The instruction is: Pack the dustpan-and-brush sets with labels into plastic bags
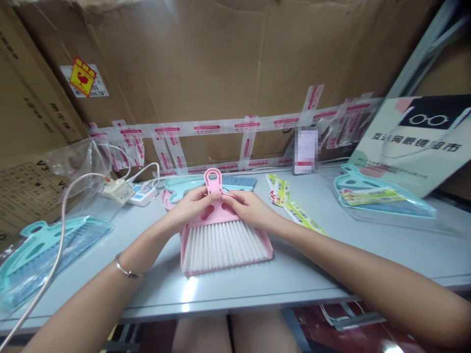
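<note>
"What's leftmost?"
"A wrapped teal brush set [79, 240] on the counter [290, 274]."
"Then?"
"The left hand [189, 208] and right hand [247, 208], fingers pinching a pink brush [226, 245] from both sides. It lies against a pink dustpan [270, 252], over the counter's middle."
"Further right?"
"Green labels [303, 218], then another wrapped teal set [419, 208]."

Forearms [99, 282] slant inward; left fingers [197, 192] and right fingers [240, 194] grip; thumbs [211, 199] nearly meeting.
</note>
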`<state>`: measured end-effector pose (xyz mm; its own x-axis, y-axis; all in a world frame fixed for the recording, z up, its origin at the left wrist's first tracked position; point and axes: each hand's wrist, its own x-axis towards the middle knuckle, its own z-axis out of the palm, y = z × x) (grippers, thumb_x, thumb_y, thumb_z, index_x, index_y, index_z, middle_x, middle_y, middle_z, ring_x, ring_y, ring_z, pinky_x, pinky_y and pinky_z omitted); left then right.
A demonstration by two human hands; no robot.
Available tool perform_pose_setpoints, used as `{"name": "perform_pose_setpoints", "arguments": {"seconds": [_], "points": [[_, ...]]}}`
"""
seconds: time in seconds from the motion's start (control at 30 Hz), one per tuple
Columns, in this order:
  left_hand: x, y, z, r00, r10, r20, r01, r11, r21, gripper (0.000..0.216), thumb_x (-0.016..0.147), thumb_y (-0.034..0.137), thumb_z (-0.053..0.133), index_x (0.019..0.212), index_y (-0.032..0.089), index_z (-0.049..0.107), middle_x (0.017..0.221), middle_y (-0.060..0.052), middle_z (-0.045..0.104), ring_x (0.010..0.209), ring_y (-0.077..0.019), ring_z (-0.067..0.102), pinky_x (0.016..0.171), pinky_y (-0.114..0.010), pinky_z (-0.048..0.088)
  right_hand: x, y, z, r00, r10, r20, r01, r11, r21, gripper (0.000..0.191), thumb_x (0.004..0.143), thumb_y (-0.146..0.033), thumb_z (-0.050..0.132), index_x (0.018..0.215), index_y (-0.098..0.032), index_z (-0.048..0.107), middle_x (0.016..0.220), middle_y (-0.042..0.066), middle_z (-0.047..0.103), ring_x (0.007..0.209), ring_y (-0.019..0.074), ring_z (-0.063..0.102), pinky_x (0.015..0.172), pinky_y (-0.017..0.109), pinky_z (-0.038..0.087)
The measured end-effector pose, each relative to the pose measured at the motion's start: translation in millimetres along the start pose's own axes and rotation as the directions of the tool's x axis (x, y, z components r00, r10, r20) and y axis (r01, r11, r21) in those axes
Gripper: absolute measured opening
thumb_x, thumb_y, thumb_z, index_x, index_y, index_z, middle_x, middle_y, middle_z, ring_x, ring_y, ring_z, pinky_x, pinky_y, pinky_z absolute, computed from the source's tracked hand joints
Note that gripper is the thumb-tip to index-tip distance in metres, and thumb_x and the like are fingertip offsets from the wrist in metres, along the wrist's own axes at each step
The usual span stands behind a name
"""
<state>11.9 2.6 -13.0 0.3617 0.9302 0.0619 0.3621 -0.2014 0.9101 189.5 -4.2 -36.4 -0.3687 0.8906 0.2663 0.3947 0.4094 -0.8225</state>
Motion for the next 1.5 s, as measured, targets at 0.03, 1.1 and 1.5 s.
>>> {"name": "perform_pose_setpoints", "arguments": {"seconds": [0.03,1.1,1.5], "points": [[-0.8,0.1,-0.9,0.999,0.024,0.037,-0.024,1.0,0.006,0.026,0.076,0.041,0.062,0.087,0.018,0.065,0.074,0.001,0.06,0.063,-0.0115,0.052,0.06,-0.022,0.04,0.0,1.0,0.3,1.0,0.002,-0.016,-0.002,1.0,0.017,0.033,0.09,-0.04,0.041,0.07,-0.017,0.054,0.071,0.0,0.058,0.068,0.013,0.05,0.065,0.026,0.034],[1.9,-9.9,-22.1,0.943,-0.116,-0.312,0.034,0.966,-0.255,0.047,0.065,0.044,0.073,0.101,0.017,0.062,0.099,-0.007,0.068,0.085,-0.0193,0.063,0.074,-0.028,0.047,-24.6,49.9,-146.1,0.839,0.526,0.14,-0.426,0.795,-0.432,0.037,0.05,-0.043,0.078,0.075,-0.019,0.064,0.071,0.003,0.064,0.062,0.0183,0.059,0.057,0.031,0.045],[-5.3,8.2,-11.4,0.88,-0.349,-0.321,0.116,0.815,-0.568,0.033,0.066,0.036,0.073,0.089,0.013,0.064,0.073,-0.005,0.07,0.064,-0.0192,0.065,0.06,-0.029,0.051,-16.4,-41.3,-50.1,0.999,0.038,0.034,-0.049,0.905,0.422,0.026,0.064,-0.038,0.075,0.075,-0.019,0.062,0.054,-0.002,0.063,0.036,0.0093,0.053,0.031,0.02,0.039]]}}
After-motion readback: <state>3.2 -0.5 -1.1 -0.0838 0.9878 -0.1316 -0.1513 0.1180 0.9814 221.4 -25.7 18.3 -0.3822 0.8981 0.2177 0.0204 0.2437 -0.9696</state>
